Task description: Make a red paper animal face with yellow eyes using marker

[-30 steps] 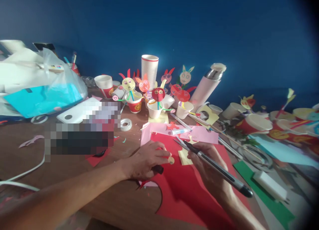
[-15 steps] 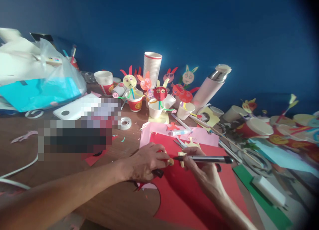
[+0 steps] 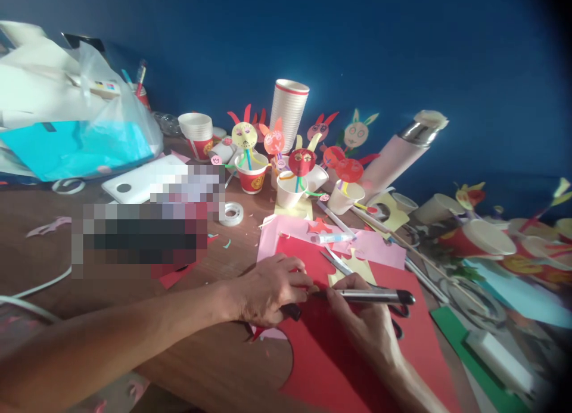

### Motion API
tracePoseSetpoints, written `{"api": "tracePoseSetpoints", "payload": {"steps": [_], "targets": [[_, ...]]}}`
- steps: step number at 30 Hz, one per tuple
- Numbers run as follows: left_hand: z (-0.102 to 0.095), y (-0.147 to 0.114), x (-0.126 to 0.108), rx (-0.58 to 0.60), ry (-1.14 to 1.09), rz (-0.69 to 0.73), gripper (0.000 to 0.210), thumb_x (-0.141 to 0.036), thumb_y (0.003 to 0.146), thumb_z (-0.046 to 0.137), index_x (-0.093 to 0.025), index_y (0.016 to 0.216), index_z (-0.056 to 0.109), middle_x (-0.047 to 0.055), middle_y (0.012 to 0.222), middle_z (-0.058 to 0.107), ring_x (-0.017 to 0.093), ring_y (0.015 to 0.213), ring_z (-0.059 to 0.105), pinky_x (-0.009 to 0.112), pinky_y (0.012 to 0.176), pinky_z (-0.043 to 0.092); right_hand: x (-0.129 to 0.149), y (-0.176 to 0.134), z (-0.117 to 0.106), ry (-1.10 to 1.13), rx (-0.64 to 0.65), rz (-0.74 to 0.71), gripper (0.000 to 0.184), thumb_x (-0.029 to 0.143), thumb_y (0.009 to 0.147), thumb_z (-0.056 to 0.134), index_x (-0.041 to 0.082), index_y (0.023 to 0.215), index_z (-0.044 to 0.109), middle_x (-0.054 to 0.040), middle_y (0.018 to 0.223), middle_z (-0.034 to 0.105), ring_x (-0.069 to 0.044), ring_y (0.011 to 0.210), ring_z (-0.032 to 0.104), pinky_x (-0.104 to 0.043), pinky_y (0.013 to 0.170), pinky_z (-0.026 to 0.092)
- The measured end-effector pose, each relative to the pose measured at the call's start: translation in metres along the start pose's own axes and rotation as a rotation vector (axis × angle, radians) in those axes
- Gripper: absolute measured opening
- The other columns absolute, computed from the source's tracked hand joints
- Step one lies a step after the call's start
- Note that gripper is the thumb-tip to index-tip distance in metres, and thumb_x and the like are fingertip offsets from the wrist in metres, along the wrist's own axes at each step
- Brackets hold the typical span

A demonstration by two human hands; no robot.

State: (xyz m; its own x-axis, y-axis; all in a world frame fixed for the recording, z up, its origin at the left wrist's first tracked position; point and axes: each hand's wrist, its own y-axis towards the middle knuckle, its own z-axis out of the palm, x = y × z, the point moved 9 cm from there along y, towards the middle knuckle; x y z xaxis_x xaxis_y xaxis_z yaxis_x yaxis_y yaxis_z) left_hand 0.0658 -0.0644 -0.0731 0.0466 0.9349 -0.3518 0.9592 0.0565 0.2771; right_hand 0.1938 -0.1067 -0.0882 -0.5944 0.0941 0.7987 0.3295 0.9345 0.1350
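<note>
In my right hand (image 3: 369,326) is a grey and black marker pen (image 3: 373,296), its tip pointing left. My left hand (image 3: 274,289) is closed, with its fingertips on a small yellowish paper piece (image 3: 314,289) that the pen tip meets or nearly meets. A black pen cap (image 3: 291,311) sticks out from under the left palm. Both hands are over a red paper sheet (image 3: 330,365) with a curved cut-out. Scissors (image 3: 338,261) lie partly under my right hand, beside a cut yellow paper scrap (image 3: 360,267).
Behind the hands stand paper cups (image 3: 292,189) with paper faces on stems, a tall cup stack (image 3: 289,115) and a leaning pink flask (image 3: 393,162). A tape roll (image 3: 231,214) lies left. At right are green paper (image 3: 460,347) and a white block (image 3: 499,360).
The pen tip has come closer to the small yellow piece, and my right hand has shifted slightly left across the sheet. More of the scissors' handles shows. The whole view has shifted a little.
</note>
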Motion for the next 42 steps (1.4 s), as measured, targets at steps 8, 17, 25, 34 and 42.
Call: {"api": "tracePoseSetpoints", "payload": {"steps": [8, 17, 25, 34, 42], "targets": [[-0.002, 0.001, 0.0, -0.009, 0.01, -0.01, 0.02, -0.015, 0.074, 0.066, -0.017, 0.094, 0.065, 0.004, 0.117, 0.064, 0.025, 0.108, 0.049, 0.039, 0.09, 0.042, 0.005, 0.0, 0.004, -0.022, 0.022, -0.034, 0.023, 0.037, 0.087, 0.055, 0.021, 0.071, 0.053, 0.0036, 0.057, 0.054, -0.013, 0.049, 0.049, -0.024, 0.047, 0.039], [-0.001, 0.0, 0.001, -0.007, 0.011, -0.013, 0.025, -0.013, 0.072, 0.066, -0.018, 0.097, 0.065, 0.003, 0.116, 0.064, 0.025, 0.109, 0.049, 0.04, 0.089, 0.042, 0.014, 0.004, 0.001, -0.061, 0.035, -0.073, 0.02, 0.032, 0.083, 0.056, 0.022, 0.067, 0.05, 0.0052, 0.053, 0.051, -0.013, 0.047, 0.047, -0.023, 0.046, 0.038], [0.0, 0.001, 0.001, -0.004, 0.012, -0.016, 0.023, -0.014, 0.073, 0.065, -0.019, 0.096, 0.065, 0.003, 0.112, 0.065, 0.024, 0.105, 0.05, 0.039, 0.087, 0.042, -0.006, 0.002, 0.0, 0.134, -0.001, 0.079, 0.023, 0.035, 0.082, 0.06, 0.021, 0.067, 0.052, 0.0049, 0.05, 0.049, -0.011, 0.044, 0.043, -0.022, 0.042, 0.033], [-0.003, 0.003, 0.004, 0.004, -0.038, -0.046, 0.036, -0.011, 0.076, 0.059, -0.015, 0.112, 0.062, 0.006, 0.113, 0.065, 0.025, 0.101, 0.052, 0.038, 0.086, 0.04, 0.008, 0.004, 0.002, -0.005, 0.035, -0.044, 0.02, 0.032, 0.083, 0.056, 0.021, 0.067, 0.052, 0.0038, 0.054, 0.052, -0.012, 0.048, 0.048, -0.023, 0.046, 0.038], [0.003, 0.005, 0.001, 0.078, 0.045, -0.055, 0.028, -0.013, 0.076, 0.062, -0.019, 0.103, 0.064, 0.005, 0.115, 0.062, 0.026, 0.1, 0.05, 0.038, 0.084, 0.039, 0.015, 0.007, 0.001, -0.032, 0.053, -0.082, 0.018, 0.028, 0.081, 0.056, 0.022, 0.066, 0.05, 0.0057, 0.052, 0.05, -0.012, 0.048, 0.048, -0.023, 0.047, 0.036]]}}
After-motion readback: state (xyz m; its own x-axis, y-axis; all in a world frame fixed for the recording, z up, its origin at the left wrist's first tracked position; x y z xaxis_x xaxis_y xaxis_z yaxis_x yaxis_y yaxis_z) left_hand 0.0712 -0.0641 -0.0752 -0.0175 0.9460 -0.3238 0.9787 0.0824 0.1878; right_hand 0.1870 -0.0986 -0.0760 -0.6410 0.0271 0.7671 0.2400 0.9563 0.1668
